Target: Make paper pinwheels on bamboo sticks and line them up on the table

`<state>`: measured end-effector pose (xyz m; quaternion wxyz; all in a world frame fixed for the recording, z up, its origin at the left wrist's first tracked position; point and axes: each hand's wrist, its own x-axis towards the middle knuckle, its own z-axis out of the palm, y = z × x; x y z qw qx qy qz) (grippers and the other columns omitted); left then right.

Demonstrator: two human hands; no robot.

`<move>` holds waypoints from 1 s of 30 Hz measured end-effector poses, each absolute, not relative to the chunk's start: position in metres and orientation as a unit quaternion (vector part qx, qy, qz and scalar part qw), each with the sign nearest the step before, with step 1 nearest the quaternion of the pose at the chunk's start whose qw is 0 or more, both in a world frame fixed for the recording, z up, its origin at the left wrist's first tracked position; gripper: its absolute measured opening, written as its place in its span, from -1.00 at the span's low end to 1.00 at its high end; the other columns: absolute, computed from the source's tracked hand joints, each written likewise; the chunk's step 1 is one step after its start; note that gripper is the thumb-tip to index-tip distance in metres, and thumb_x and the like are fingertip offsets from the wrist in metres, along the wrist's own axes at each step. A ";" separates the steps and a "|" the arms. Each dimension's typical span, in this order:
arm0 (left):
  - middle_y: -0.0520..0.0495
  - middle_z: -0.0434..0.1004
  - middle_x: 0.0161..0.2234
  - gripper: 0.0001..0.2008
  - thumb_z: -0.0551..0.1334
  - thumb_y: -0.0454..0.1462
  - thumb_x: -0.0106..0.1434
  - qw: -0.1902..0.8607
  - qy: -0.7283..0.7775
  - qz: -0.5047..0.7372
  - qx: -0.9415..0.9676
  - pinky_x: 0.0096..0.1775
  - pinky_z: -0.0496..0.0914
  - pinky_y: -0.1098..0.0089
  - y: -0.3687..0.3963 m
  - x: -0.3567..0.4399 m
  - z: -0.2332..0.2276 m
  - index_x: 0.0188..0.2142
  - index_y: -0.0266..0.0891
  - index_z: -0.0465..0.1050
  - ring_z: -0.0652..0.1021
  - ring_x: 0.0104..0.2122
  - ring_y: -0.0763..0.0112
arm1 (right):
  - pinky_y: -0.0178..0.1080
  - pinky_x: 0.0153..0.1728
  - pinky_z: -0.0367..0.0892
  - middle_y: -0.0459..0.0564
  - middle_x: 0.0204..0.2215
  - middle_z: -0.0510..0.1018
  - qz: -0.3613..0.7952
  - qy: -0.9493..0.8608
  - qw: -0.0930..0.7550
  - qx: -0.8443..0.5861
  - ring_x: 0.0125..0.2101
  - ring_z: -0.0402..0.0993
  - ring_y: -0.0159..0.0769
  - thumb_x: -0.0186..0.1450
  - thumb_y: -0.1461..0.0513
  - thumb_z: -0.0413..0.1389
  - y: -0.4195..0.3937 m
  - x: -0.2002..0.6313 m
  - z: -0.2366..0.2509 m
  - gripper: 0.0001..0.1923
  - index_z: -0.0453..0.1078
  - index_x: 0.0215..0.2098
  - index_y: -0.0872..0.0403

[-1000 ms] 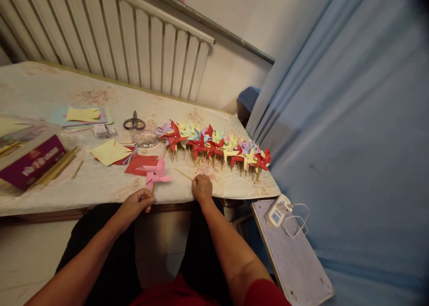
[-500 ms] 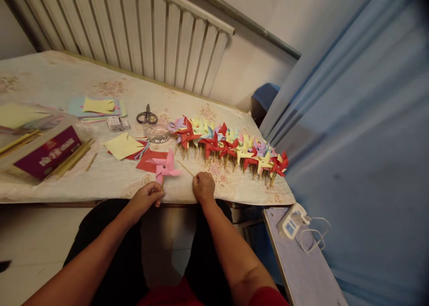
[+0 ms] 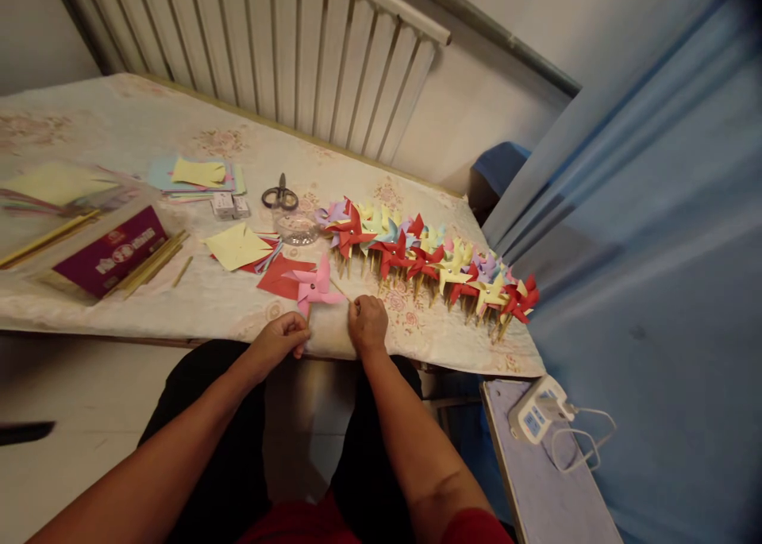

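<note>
Near the table's front edge, my left hand point(image 3: 279, 342) is closed around the stick of a pink paper pinwheel point(image 3: 314, 287), whose head stands above my fingers. My right hand point(image 3: 367, 322) is closed on a thin stick point(image 3: 340, 290) that points up and left toward the pinwheel. Behind the pinwheel a red paper sheet point(image 3: 279, 278) lies flat. A pile of cut paper squares with a yellow one point(image 3: 236, 246) on top is farther left. To the right of my hands stands a long cluster of finished pinwheels point(image 3: 425, 260) in several colours.
Scissors point(image 3: 280, 194) lie behind a clear dish of small shiny pieces point(image 3: 298, 229). Two small boxes point(image 3: 224, 206) stand by stacked paper point(image 3: 199, 175). At left are wooden sticks point(image 3: 152, 264) and a purple-labelled package point(image 3: 113, 250). A power strip point(image 3: 539, 409) sits on a side surface at right.
The view has shifted, so the table's things appear farther right. My right hand and its stick are now closer to the pink pinwheel; both hands keep their hold.
</note>
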<state>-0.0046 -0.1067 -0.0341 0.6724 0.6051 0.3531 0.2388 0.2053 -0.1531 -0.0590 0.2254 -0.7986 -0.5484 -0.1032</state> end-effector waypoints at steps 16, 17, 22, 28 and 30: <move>0.13 0.38 -0.69 -0.71 0.30 -0.09 0.05 0.674 0.363 0.277 0.581 -0.49 0.19 0.46 -0.117 -0.012 -0.035 -0.44 -0.21 0.27 0.35 -0.65 0.50 | -0.23 -0.27 0.11 0.02 -0.41 0.47 -0.118 -0.522 0.247 -0.808 -0.31 0.29 -0.21 0.31 0.35 0.09 -0.180 0.199 -0.065 -0.86 0.42 -0.40 0.08; 0.13 0.38 -0.69 -0.71 0.30 -0.09 0.04 0.673 0.365 0.278 0.581 -0.49 0.19 0.46 -0.117 -0.013 -0.035 -0.44 -0.21 0.27 0.35 -0.65 0.50 | -0.23 -0.28 0.11 0.01 -0.41 0.47 -0.120 -0.522 0.247 -0.808 -0.31 0.29 -0.22 0.31 0.35 0.10 -0.180 0.198 -0.066 -0.86 0.42 -0.40 0.08; 0.13 0.37 -0.70 -0.69 0.31 -0.08 0.01 0.671 0.364 0.279 0.582 -0.49 0.21 0.45 -0.116 -0.017 -0.037 -0.45 -0.20 0.26 0.35 -0.66 0.50 | -0.23 -0.28 0.10 0.00 -0.42 0.47 -0.125 -0.522 0.250 -0.806 -0.33 0.29 -0.23 0.32 0.34 0.09 -0.175 0.194 -0.066 -0.85 0.42 -0.41 0.08; 0.13 0.38 -0.68 -0.71 0.30 -0.10 0.02 0.668 0.366 0.282 0.584 -0.48 0.22 0.46 -0.117 -0.020 -0.037 -0.44 -0.21 0.26 0.36 -0.64 0.50 | -0.23 -0.23 0.15 0.01 -0.40 0.47 -0.104 -0.525 0.290 -0.793 -0.31 0.30 -0.23 0.33 0.32 0.08 -0.168 0.190 -0.061 -0.87 0.42 -0.38 0.08; 0.13 0.38 -0.68 -0.71 0.30 -0.10 0.02 0.668 0.367 0.284 0.582 -0.48 0.22 0.46 -0.119 -0.020 -0.037 -0.43 -0.21 0.26 0.36 -0.64 0.50 | -0.22 -0.20 0.18 0.03 -0.38 0.47 -0.096 -0.512 0.325 -0.790 -0.29 0.31 -0.21 0.32 0.31 0.08 -0.171 0.187 -0.060 -0.90 0.43 -0.34 0.10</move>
